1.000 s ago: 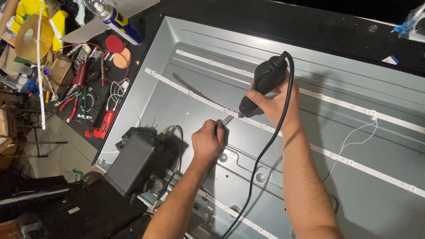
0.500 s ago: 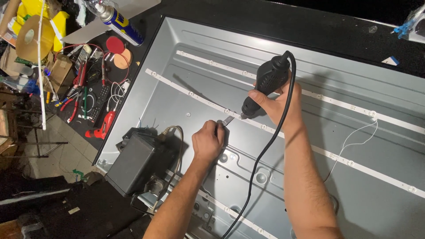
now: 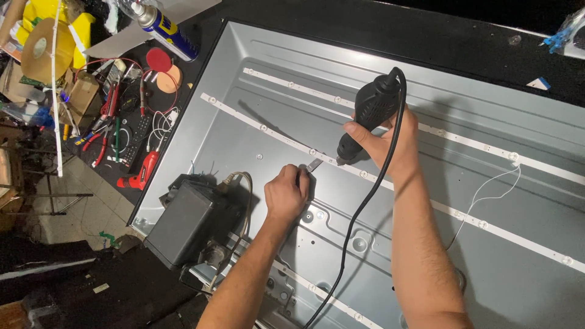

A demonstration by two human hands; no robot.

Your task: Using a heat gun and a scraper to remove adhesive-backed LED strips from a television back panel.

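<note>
My right hand grips a black corded hot-air tool, its nozzle pointing down at a white LED strip that runs diagonally across the grey metal backlight tray. My left hand is closed on a small flat metal blade whose tip rests at the strip just left of the nozzle. The tool's black cord hangs down between my forearms.
A black box-shaped unit with cables sits on the tray's lower left corner. Left of the tray lie pliers, a red tool, a spray can and a tape roll. A thin white wire loops at right.
The right hand has shifted the hot-air tool slightly right along the strip. The left hand and blade stay in about the same place.
</note>
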